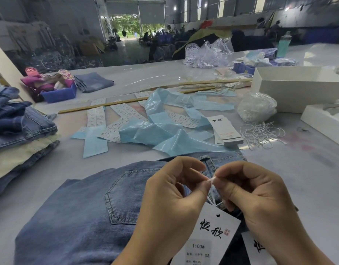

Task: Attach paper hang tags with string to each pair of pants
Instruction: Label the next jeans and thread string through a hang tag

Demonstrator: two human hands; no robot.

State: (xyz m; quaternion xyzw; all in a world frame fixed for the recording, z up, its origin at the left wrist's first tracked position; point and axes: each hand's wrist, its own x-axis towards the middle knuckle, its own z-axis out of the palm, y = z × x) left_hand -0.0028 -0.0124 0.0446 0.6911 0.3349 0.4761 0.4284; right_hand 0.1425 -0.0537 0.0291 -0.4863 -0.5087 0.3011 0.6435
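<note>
Both forearms reach in from the bottom edge, hands meeting at center. The left hand (176,190) has its fingers curled, thumb and forefinger pinched together at the tips. The right hand (254,190) mirrors it, fingers curled, thumb and forefinger pinching too. The two pinches touch tip to tip, knuckles raised.

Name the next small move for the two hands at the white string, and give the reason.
Probably press the two string ends together until they lock. The left hand and right hand each pinch an end of the thin white string, tips meeting above the blue denim jeans. The white paper hang tag already hangs on it.
</note>
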